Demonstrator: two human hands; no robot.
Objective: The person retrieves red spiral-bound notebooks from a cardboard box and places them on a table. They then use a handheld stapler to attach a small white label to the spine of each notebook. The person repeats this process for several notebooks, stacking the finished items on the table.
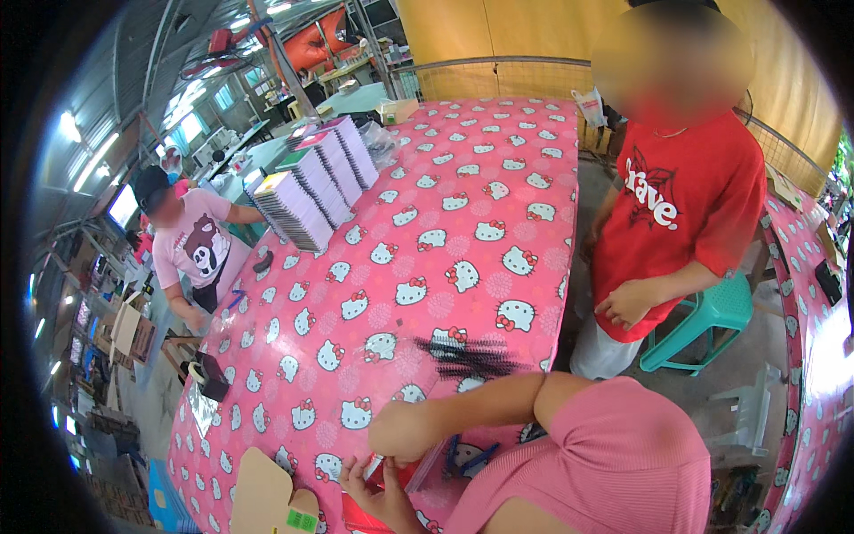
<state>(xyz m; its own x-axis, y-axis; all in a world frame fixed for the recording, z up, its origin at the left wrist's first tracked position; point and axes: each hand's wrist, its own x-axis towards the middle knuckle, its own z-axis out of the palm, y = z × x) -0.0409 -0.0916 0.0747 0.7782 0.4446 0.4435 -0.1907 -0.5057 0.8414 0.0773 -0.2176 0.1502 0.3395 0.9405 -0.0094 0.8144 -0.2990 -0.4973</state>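
Note:
My right arm, in a pink ribbed sleeve, reaches in from the lower right. My right hand [400, 433] is curled, its back toward me, and its fingertips are hidden. Just below it, my left hand [381, 500] has bent fingers and a raised thumb at a glossy red packet [363, 518] with clear plastic around it. A small white bit shows between the two hands. Past my right forearm lies a pile of black spiral binding coils [471, 356]. Blue strips [480, 459] lie partly hidden below that forearm. Left of my hands is a tan cardboard piece [260, 491].
Stacks of spiral-bound notebooks [307, 200] stand at the far side of the pink table [409, 294]. A black tape dispenser [210, 377] sits on the left edge. One person in red [680, 214] stands right, near a green stool [707, 320]; another in light pink [200, 236] stands left.

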